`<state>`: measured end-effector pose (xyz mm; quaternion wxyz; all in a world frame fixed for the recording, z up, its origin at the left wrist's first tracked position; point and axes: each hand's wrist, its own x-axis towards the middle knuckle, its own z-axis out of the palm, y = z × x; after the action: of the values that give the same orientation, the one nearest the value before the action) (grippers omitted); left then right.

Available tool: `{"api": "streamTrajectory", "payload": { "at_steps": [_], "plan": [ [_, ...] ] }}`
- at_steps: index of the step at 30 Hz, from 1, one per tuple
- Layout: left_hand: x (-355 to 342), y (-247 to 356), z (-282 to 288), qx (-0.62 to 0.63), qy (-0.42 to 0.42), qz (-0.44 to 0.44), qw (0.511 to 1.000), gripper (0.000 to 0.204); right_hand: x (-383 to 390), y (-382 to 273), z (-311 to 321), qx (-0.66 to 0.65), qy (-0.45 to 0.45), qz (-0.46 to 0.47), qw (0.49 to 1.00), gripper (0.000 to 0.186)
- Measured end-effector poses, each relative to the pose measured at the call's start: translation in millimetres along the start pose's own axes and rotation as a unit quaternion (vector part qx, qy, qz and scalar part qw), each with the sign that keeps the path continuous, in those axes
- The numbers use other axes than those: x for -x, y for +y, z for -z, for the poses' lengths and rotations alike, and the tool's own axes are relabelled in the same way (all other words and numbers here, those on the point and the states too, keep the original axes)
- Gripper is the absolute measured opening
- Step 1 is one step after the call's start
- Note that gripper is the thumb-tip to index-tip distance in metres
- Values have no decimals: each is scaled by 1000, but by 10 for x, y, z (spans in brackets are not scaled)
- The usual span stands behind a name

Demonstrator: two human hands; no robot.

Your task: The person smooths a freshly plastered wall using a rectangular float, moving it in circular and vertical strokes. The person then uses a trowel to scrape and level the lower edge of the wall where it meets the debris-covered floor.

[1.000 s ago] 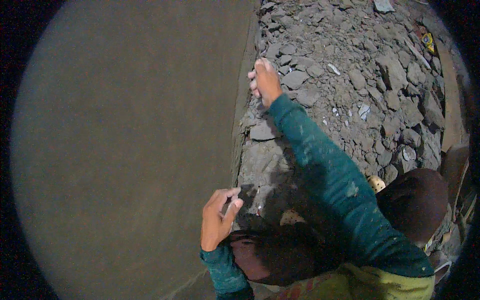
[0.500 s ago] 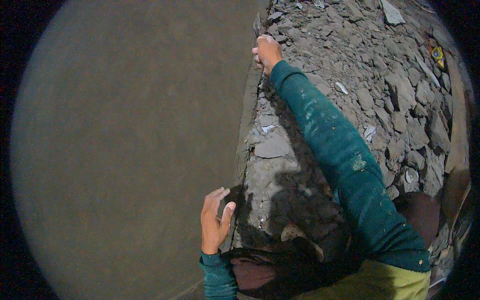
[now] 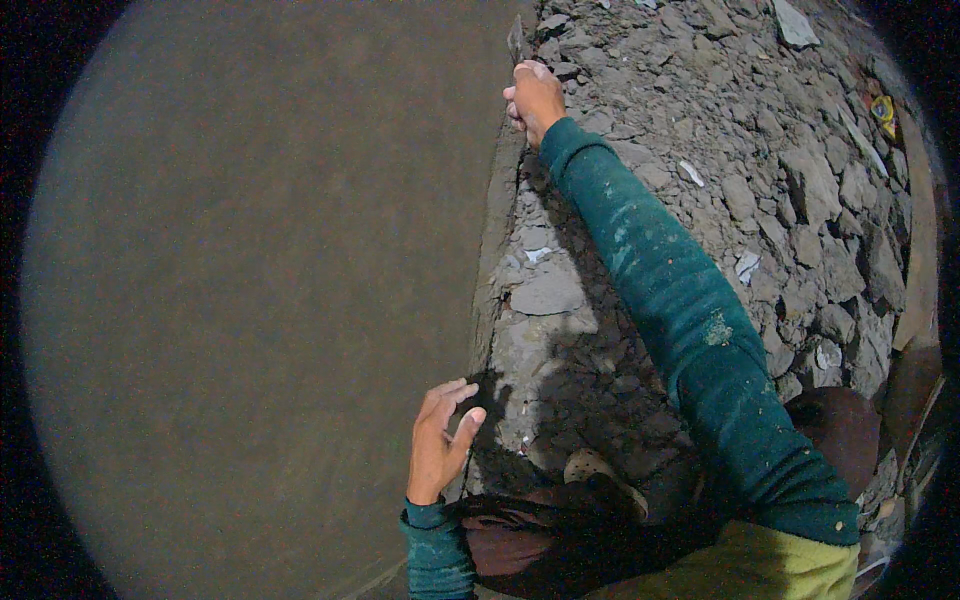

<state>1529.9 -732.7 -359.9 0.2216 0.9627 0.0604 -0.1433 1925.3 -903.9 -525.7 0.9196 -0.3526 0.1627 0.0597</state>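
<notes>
My right hand (image 3: 535, 100) reaches far out at the top of the view, closed in a fist at the edge of a smooth grey plastered surface (image 3: 260, 300). A thin, dark flat tool (image 3: 518, 42) sticks up from the fist along that edge; its exact kind is unclear. My left hand (image 3: 440, 450) is near my body with its fingers spread and nothing in it, resting against the same edge. Both arms wear dark green sleeves.
Grey rubble (image 3: 760, 180) of broken stones and scraps covers the ground on the right. A flat stone (image 3: 547, 293) lies near the edge. My sandalled foot (image 3: 595, 470) and brown-clad knee (image 3: 845, 425) sit at the lower right. A wooden board (image 3: 920, 250) runs along the right rim.
My right hand has slid farther away along the surface's edge, the arm stretching out. My left hand has stayed in place.
</notes>
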Motion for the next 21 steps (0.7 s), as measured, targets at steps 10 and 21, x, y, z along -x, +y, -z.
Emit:
{"api": "streamTrajectory", "payload": {
  "at_steps": [10, 21],
  "plan": [
    [116, 32, 63, -15, -10, -20, 1000, 39, -76, -95, -22, -32, -29, -79, 996, 19],
    [389, -22, 140, -18, 12, -33, 999, 38, 446, -56, -130, -9, -53, -88, 995, 12]
  ]
}}
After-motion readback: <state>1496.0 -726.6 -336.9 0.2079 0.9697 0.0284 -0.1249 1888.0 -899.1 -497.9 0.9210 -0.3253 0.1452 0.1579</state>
